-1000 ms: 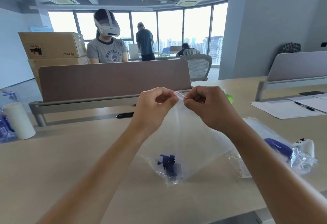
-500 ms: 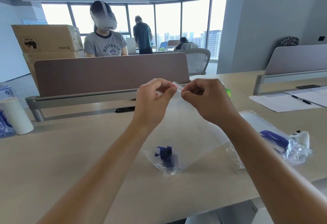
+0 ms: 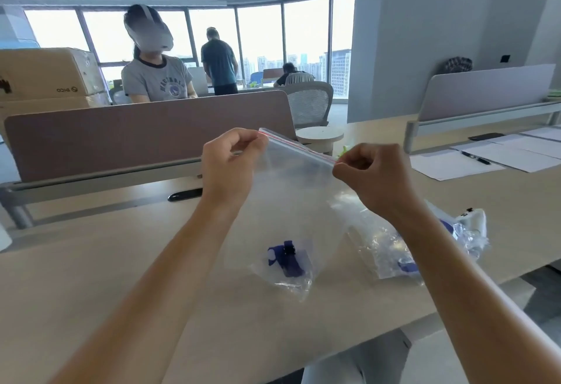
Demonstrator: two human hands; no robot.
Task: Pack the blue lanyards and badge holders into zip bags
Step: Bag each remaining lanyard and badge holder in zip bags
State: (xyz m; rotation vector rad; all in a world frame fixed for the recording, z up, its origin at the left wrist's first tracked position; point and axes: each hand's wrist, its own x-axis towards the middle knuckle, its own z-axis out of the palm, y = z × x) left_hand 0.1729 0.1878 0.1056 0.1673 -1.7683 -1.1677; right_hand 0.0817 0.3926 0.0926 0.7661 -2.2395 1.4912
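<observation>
Head view: both hands hold one clear zip bag [image 3: 291, 201] above the table [image 3: 91, 277]. The left hand [image 3: 229, 168] pinches the upper left corner of the bag's red-lined seal strip; the right hand [image 3: 372, 177] pinches the same strip at its right end, so the strip runs taut and tilted down to the right between them. A folded blue lanyard [image 3: 287, 257] sits in the bag's bottom corner, which touches the table. A second filled bag [image 3: 391, 247] with blue contents lies on the table just beside it, partly hidden by the right forearm. Papers [image 3: 498, 156] and a pen [image 3: 475, 158] lie further right.
</observation>
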